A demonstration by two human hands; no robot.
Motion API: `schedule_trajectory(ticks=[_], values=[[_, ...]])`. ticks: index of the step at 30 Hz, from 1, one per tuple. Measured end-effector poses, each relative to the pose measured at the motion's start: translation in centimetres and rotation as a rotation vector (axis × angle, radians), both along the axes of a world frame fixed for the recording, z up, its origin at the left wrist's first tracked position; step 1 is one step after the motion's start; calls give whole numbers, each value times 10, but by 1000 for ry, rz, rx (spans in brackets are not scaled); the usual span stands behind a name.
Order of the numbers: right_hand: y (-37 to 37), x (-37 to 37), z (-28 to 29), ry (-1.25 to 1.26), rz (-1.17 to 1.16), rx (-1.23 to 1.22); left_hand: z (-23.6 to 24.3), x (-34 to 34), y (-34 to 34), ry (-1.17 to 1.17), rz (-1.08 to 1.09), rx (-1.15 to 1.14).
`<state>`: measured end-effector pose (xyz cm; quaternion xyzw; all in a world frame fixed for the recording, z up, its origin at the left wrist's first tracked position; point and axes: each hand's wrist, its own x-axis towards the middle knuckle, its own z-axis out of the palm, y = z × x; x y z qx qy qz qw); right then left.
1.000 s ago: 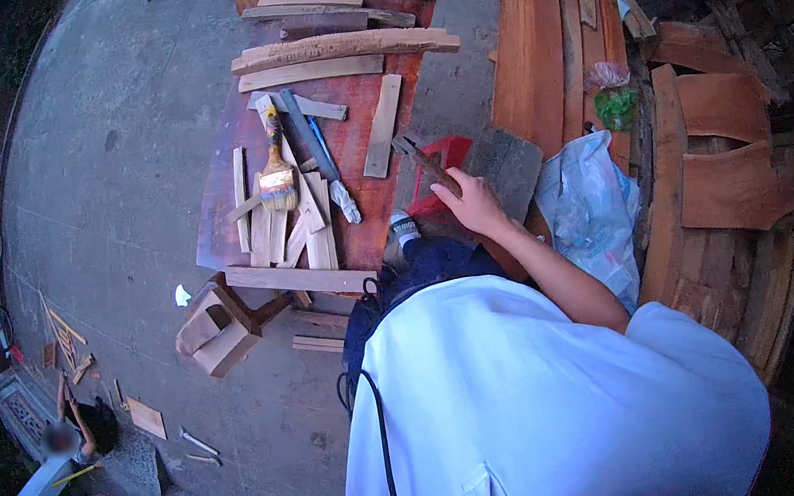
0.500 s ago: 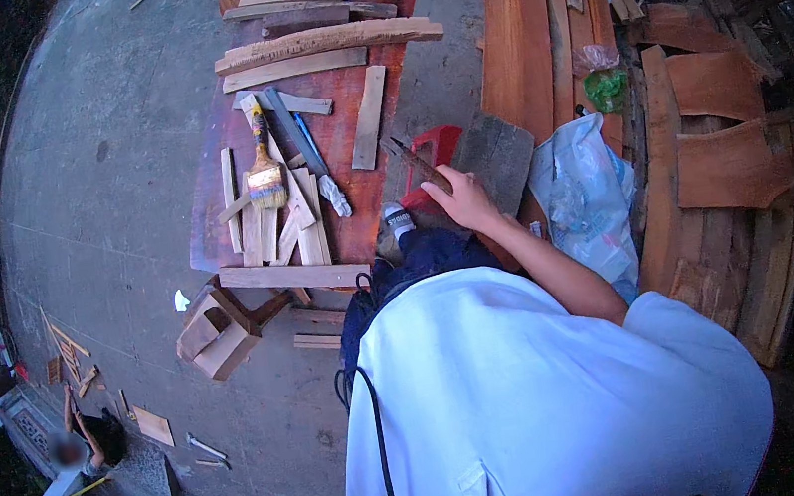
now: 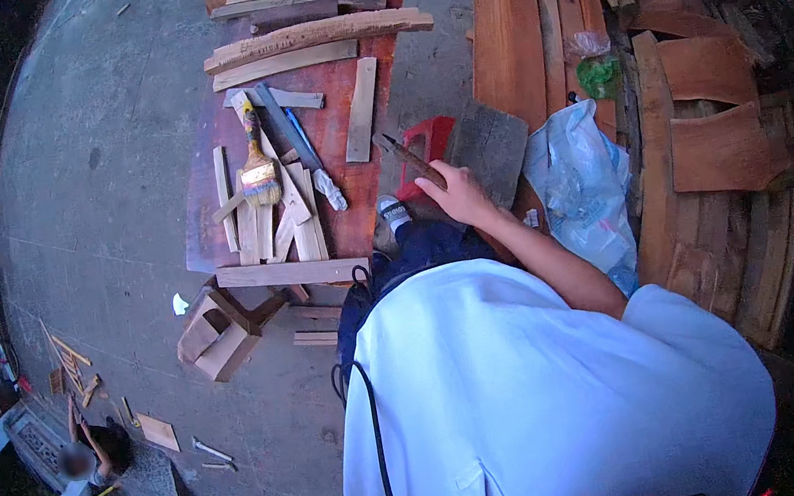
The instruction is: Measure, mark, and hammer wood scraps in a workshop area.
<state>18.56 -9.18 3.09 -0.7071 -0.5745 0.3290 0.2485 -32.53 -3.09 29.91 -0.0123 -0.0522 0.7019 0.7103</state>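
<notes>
My right hand (image 3: 460, 197) is closed round a slim brown tool (image 3: 417, 162) with a narrow dark tip pointing away and to the left; its exact kind I cannot make out. Just beyond the hand lies a red plastic object (image 3: 437, 132), partly hidden by the tool. To the left is a low reddish board (image 3: 353, 216) bearing several wood strips. A wide paintbrush (image 3: 258, 171) with a worn yellow-and-dark handle rests on the strips, bristles toward me. Beside it lies a grey bar (image 3: 285, 122) with a whitish wrapped end. My left hand is out of view.
Long brown planks (image 3: 504, 33) and a crumpled pale plastic bag (image 3: 575, 189) lie on the right. An open cardboard box (image 3: 218, 337) stands on the concrete floor (image 3: 88, 188). At the lower left, another person (image 3: 107, 447) is near scattered wood and a hammer (image 3: 211, 451).
The whole view has shifted slightly, with the board and planks a little higher and further left. My right hand keeps the brown tool, its tip turned slightly.
</notes>
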Motion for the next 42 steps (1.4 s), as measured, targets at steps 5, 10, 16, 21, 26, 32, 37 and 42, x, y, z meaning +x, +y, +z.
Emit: schedule_trajectory(ticks=[5, 10, 16, 21, 26, 32, 37, 42], values=[[-7, 0, -15, -16, -22, 90, -11, 7, 7, 117, 29, -12], [-11, -3, -12, 24, -23, 59, -22, 15, 13, 237, 62, -19], [-18, -2, -24, -26, -35, 65, -33, 28, 16, 385, 107, -22], [-18, -3, -24, -10, -38, -14, -40, 38, 18, 518, 153, -22], [-15, -9, -16, 18, -14, -113, -51, 55, 21, 647, 192, -24], [-12, -9, -11, 55, -42, 39, -54, 79, 27, 826, 259, -21], [-12, -3, -11, 98, -44, -77, -24, 132, 56, 969, 346, 25], [-13, 11, -27, 88, -37, -37, -44, 158, 88, 1060, 439, 93]])
